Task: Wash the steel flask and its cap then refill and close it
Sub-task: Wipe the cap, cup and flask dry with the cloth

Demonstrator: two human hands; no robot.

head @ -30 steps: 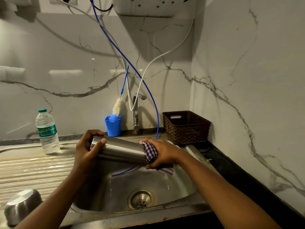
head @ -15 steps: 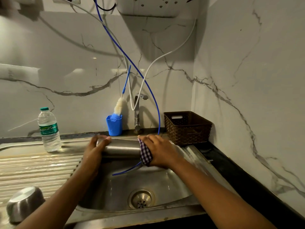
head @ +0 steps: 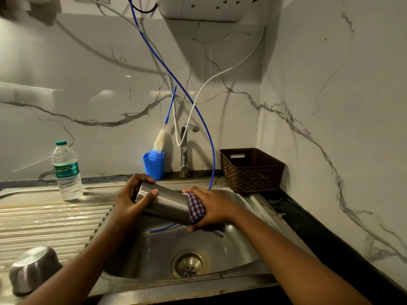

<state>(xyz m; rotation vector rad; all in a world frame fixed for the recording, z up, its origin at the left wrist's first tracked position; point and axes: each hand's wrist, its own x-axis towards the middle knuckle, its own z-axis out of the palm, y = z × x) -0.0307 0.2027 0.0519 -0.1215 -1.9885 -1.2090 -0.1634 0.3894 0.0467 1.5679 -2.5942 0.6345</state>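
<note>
Head view: left hand [head: 127, 203] grips flask [head: 165, 201], right hand [head: 217, 209] clasps cloth [head: 196, 208] round it, above sink [head: 231, 249].

Flask [head: 164, 202]: plain steel grey. Cloth [head: 196, 206]: purple-and-white check. Basket [head: 253, 172]: dark brown weave; brush cup [head: 153, 165]: blue

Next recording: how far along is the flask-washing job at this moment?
Done: nothing is visibly finished. In hand: the left hand grips one end of the cylindrical steel flask, held sideways over the steel sink, while the right hand holds a purple-checked cloth around its other end. Left: refilling and closing; a domed steel piece, possibly the cap, sits on the ribbed drainboard.
</note>
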